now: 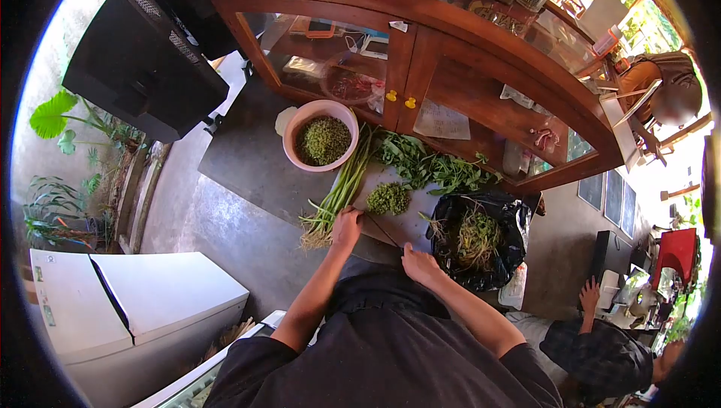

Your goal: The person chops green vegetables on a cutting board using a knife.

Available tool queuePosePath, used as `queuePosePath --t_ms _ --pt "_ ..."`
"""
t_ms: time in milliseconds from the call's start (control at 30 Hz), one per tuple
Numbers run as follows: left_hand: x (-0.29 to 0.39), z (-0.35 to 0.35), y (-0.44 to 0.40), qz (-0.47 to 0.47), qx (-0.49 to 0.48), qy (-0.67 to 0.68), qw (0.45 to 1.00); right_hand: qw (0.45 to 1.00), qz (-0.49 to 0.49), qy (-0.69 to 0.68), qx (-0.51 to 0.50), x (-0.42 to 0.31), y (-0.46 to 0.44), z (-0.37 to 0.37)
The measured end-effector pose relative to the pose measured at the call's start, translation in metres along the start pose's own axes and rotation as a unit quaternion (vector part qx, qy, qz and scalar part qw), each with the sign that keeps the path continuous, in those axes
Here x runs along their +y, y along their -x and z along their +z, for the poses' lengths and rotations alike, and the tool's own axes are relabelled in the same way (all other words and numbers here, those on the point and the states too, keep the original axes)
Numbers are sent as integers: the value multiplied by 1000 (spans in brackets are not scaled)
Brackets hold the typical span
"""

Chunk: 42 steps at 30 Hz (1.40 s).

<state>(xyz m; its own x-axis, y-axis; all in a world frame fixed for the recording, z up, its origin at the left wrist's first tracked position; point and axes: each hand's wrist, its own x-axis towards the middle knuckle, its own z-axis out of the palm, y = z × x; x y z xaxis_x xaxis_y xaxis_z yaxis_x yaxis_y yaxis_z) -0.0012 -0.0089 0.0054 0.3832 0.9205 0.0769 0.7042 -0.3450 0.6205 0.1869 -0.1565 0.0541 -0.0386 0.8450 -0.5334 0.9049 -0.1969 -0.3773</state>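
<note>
My left hand (346,229) is closed beside the rooted lower end of a bundle of long green stalks (347,180); what its fingers hold is hidden. My right hand (420,264) is closed around a thin dark item, which looks like a knife (388,237), pointing toward my left hand. Between and beyond the hands, a small heap of chopped greens (388,198) lies on a pale board (373,177). Leafy greens (432,167) are spread along its far side. To the right, a black plastic bag (517,235) contains root trimmings (478,240).
A pink tub (290,124) of chopped greens stands behind the stalks. The wooden glass-door cabinet (405,55) borders the far side. A white refrigerator (165,295) is at lower left, a black screen (143,63) at upper left. Another person (597,352) is at lower right, another at upper right.
</note>
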Motion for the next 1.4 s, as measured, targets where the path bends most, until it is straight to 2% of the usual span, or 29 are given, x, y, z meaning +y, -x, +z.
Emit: queuePosePath --t_ms 67,133,333,533,833,1067,1267,1400 --pt "2 0 2 -15 -13 3 1000 999 25 -33 13 13 -17 33" --pt "-1 1 1 -20 -16 -13 1000 994 -8 -14 107 18 -30 50" --pt "-3 4 0 -9 -9 -19 1000 999 27 -22 11 9 -17 27" --pt "2 -1 -1 -21 -14 3 1000 998 49 -22 -18 7 -5 17" --pt "-3 0 3 37 14 -28 999 1000 16 -15 15 10 -27 29" --pt "-2 1 5 23 -9 -32 999 999 42 3 -16 15 -7 13" --pt "-4 3 3 28 11 -5 1000 999 31 29 18 5 1 -4" --pt "-6 6 1 -1 0 9 1000 999 6 29 18 -7 10 -22"
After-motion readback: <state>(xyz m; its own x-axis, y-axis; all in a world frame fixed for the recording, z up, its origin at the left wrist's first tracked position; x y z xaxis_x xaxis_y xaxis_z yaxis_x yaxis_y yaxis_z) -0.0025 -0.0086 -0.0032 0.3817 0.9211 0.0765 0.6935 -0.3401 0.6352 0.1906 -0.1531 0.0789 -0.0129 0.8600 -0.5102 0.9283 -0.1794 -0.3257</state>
